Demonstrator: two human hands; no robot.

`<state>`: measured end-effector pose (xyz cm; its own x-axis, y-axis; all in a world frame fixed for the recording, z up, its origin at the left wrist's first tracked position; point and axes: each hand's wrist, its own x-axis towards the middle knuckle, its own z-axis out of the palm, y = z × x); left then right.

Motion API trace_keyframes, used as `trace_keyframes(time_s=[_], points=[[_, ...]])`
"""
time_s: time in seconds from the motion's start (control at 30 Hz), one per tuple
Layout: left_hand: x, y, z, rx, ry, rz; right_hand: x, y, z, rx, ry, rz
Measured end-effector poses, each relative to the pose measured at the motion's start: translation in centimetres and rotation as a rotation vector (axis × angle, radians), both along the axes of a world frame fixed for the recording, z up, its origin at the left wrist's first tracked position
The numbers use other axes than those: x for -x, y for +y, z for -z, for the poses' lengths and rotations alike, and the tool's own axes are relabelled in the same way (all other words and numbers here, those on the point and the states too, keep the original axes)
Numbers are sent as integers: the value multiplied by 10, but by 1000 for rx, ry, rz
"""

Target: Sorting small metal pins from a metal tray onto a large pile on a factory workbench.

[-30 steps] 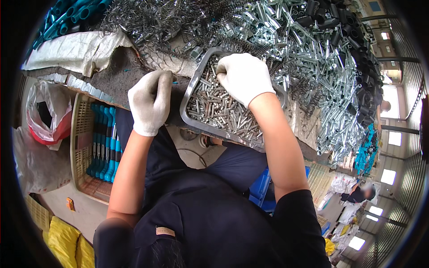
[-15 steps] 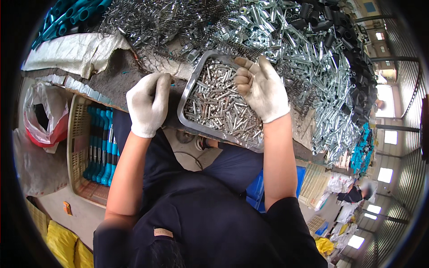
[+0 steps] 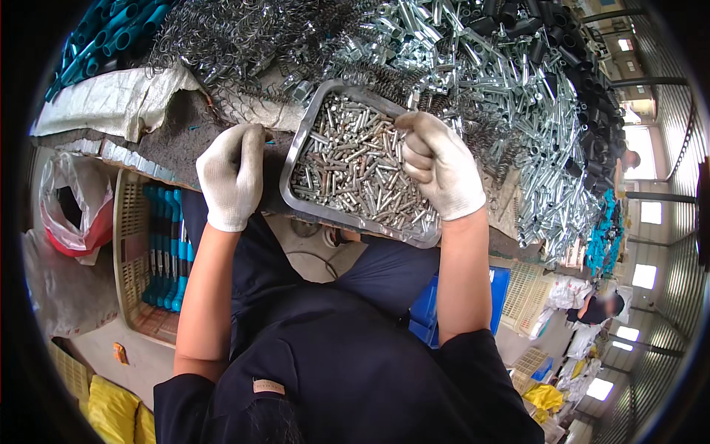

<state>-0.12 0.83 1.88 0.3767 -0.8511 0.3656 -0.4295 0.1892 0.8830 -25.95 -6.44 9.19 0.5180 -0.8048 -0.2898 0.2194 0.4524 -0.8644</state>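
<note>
Workbench (image 3: 177, 148) here: springs (image 3: 222, 41) heaped beyond grey tray (image 3: 333, 214), metal pins (image 3: 355, 163) inside. My right hand (image 3: 440, 164) at tray's right side, left hand (image 3: 233, 174) left of tray; both curled, gripping anything? Can't tell.

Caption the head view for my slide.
White-gloved right grip at grey rectangular tray of short silvery metal pins, left grip nearby.

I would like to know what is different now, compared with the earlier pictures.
The white-gloved right hand moved right and toward the person, to the right side of the grey rectangular tray of small metal pins; it opened, then curled again. Whether it holds anything cannot be seen. The white-gloved left hand stayed curled, left of the tray.
</note>
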Motion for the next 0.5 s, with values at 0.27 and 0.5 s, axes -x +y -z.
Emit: trace_keyframes(time_s=[0.27, 0.5], points=[[-1, -1, 3, 11, -6, -11, -39, -8, 9, 913, 1024, -51], [-2, 0, 2, 0, -5, -18, -66, -20, 8, 1152, 1462, -298]])
